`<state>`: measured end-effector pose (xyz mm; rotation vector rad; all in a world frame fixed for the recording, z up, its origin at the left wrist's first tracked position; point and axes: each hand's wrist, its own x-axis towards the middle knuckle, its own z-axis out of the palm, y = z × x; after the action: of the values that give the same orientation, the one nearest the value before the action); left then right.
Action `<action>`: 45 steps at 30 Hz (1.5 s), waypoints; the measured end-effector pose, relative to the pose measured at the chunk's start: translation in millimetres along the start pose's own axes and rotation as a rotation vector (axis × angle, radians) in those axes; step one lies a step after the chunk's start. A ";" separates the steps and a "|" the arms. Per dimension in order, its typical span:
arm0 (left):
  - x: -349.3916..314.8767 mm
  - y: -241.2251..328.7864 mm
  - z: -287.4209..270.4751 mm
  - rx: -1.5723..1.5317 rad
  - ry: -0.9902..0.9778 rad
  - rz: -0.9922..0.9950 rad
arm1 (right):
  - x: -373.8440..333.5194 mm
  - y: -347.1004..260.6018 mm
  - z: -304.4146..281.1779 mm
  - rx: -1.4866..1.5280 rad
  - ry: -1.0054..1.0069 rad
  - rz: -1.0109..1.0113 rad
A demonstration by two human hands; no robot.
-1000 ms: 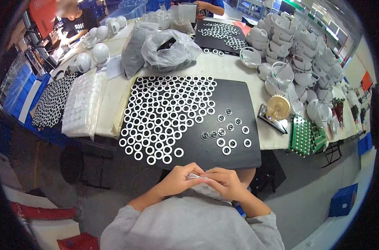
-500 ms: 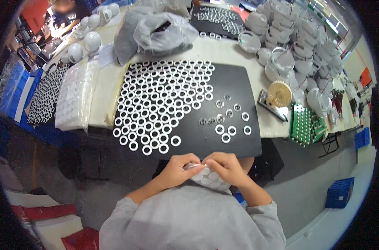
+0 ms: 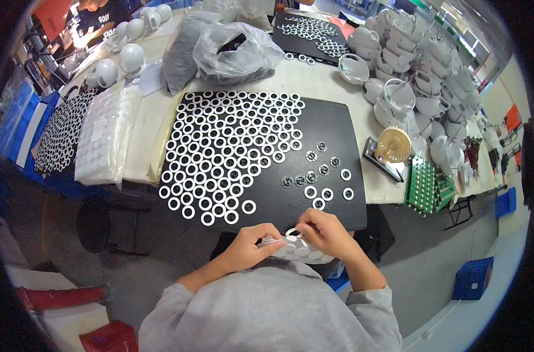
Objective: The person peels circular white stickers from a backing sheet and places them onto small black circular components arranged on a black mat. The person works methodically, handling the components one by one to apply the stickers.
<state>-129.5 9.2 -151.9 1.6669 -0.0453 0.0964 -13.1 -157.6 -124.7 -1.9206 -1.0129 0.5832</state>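
Note:
Over my lap, just in front of the black board [image 3: 331, 114], my left hand [image 3: 248, 247] pinches the edge of a sheet of white round stickers [image 3: 299, 253]. My right hand [image 3: 327, 233] is closed on a white ring-shaped sticker [image 3: 291, 230], which stands up from the sheet's far edge. On the board, many dark round parts with white rings [image 3: 243, 207] lie packed together at the left and middle. At the right lie several dark discs without white rings [image 3: 324, 169], next to a few ringed ones.
Stacked white plastic housings [image 3: 396, 97] fill the back right, near a small gold fan [image 3: 393, 145] and green circuit boards [image 3: 419, 185]. Plastic bags [image 3: 237, 58] stand behind the board. A wrapped stack of white sheets [image 3: 102, 135] lies left. A person [image 3: 102, 20] sits far left.
My right hand has moved slightly up and apart from my left, and a white ring now shows lifted between its fingers and the sheet. The view has shifted a little.

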 end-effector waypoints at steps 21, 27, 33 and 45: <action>-6.2 -10.7 -5.0 -0.141 -0.030 0.157 | 12.7 20.7 -21.7 0.356 0.188 0.060; -6.7 -8.7 -5.0 -0.114 -0.007 0.184 | 19.9 49.2 -49.8 0.081 0.383 0.081; -6.9 -10.4 -8.4 -0.079 -0.003 0.135 | 29.4 63.8 -73.0 -0.220 0.555 0.068; -8.0 -19.9 -8.6 -0.036 -0.010 0.175 | 62.9 103.0 -76.0 -0.331 0.658 0.189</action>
<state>-136.0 19.5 -171.5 1.6253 -0.1999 0.2183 119.9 -172.2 -174.1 -2.2869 -0.5228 -0.1433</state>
